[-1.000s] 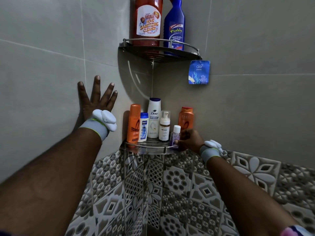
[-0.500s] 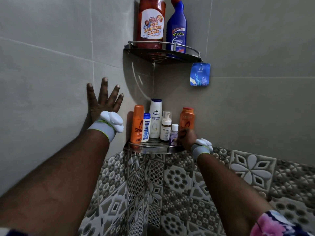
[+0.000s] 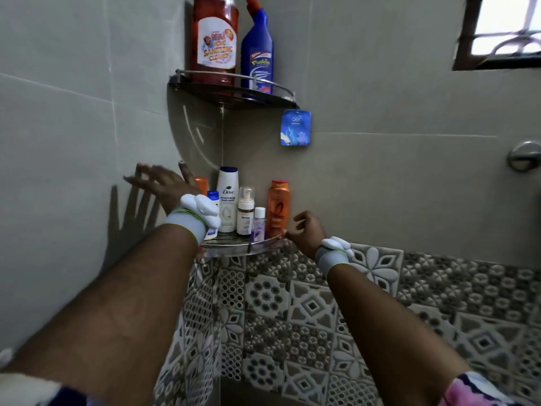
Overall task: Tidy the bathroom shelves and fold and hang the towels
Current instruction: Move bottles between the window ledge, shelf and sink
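The lower corner shelf (image 3: 234, 249) holds a white Dove bottle (image 3: 227, 199), a pump bottle (image 3: 245, 210), a small clear bottle (image 3: 259, 224), an orange bottle (image 3: 278, 208) on the right, and an orange bottle (image 3: 202, 183) and a small blue-capped bottle (image 3: 213, 197) partly hidden by my left wrist. My left hand (image 3: 164, 183) is blurred, fingers spread, off the wall in front of the shelf's left side. My right hand (image 3: 306, 230) hovers at the shelf's right rim, fingers loosely curled, holding nothing. The upper shelf (image 3: 234, 92) carries a red cleaner bottle (image 3: 215, 39) and a blue bottle (image 3: 257, 57).
A blue air-freshener sachet (image 3: 295, 128) hangs from the upper shelf's right end. Patterned tiles (image 3: 292, 312) cover the lower wall. A metal wall fitting (image 3: 524, 156) sits at the right edge and a window (image 3: 503, 27) at the top right.
My left hand has come off the left wall and swung right toward the shelf. My right hand has let go of the small clear bottle and drawn back to the rim.
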A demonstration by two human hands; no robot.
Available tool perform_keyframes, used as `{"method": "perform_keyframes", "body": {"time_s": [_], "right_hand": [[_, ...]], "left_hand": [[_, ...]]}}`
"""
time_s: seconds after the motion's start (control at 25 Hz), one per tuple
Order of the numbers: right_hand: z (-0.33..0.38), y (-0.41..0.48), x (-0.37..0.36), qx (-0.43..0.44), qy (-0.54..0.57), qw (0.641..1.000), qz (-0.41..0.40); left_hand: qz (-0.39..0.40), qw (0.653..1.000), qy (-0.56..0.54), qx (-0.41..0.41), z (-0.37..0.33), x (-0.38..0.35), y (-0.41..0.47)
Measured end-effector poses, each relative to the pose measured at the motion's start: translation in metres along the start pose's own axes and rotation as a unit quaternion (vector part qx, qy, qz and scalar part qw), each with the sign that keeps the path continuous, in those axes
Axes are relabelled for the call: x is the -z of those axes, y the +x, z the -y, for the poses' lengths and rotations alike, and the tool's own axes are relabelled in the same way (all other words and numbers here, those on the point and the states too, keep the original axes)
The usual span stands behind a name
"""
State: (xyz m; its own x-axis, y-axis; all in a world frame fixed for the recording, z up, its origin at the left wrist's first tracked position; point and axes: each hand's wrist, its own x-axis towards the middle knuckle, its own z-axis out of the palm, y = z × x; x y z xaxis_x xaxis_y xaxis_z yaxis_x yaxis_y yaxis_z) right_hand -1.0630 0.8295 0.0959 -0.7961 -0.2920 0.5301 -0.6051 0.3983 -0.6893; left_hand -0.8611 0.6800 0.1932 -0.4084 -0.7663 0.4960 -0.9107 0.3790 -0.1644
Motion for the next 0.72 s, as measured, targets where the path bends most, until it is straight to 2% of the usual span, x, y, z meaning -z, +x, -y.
{"method": "perform_keyframes", "body": {"time_s": [0.08,0.2,0.32,0.52,0.72], "right_hand": [[-0.003,-0.013,0.042,0.012,-0.023,1.0,0.003],[-0.002,-0.03,0.113,0.024,-0.048,0.999,-0.006],[-0.016,-0.056,0.213,0.025,-0.069,0.997,-0.028],[-0.051,-0.111,0.391,0.02,-0.111,0.991,-0.07],[-0.111,-0.171,0.554,-0.029,-0.139,0.982,-0.124]], "left_hand": [[0.005,0.997,-0.075,-0.036,-0.028,0.022,-0.024],[-0.093,0.979,-0.119,-0.134,-0.057,0.053,-0.062],[-0.171,0.945,-0.184,-0.211,-0.101,0.102,-0.125],[-0.207,0.888,-0.23,-0.339,-0.186,0.21,-0.261],[-0.251,0.827,-0.262,-0.429,-0.26,0.311,-0.401]]}}
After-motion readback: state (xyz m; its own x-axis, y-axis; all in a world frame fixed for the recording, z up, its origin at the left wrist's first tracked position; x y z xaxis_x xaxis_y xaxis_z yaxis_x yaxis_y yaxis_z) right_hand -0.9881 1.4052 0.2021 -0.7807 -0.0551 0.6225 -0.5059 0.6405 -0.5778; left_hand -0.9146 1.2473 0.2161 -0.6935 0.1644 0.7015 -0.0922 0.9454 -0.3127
